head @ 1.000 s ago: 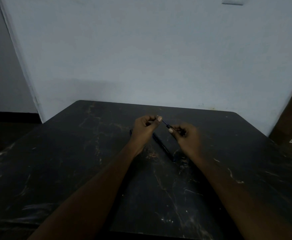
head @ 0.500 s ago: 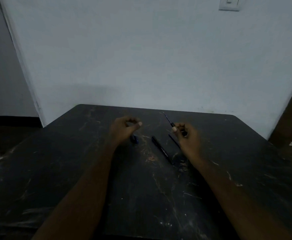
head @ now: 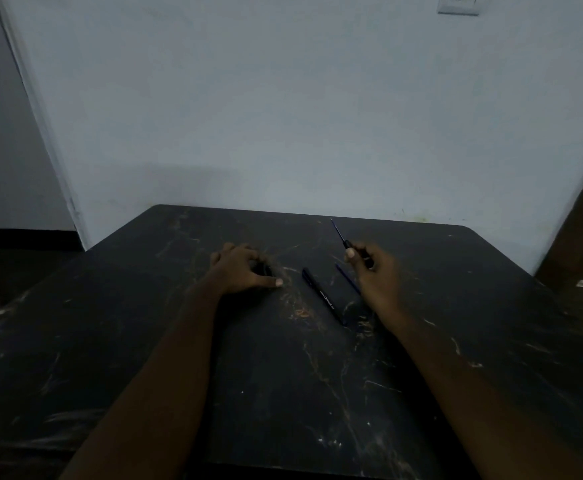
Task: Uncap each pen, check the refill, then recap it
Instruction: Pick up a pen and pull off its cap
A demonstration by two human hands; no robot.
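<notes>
The right hand (head: pixel 373 271) pinches an open pen (head: pixel 346 242), thin tip aimed at 11 o'clock; the left hand (head: pixel 245 271) rests curled on the worktop (head: pixel 144 341), its grip unclear. A capped pen (head: pixel 321 296) lies at 8 o'clock of the right hand: probably light, stiff and slick, best pinched mid-barrel.

Dim, soft view; edges perhaps slightly warped.

On the table (head: pixel 491 306), a pen (head: pixel 321 295) lies between the left hand (head: pixel 238 271) and the right hand (head: pixel 376 275), which holds a refill (head: pixel 347 244).
</notes>
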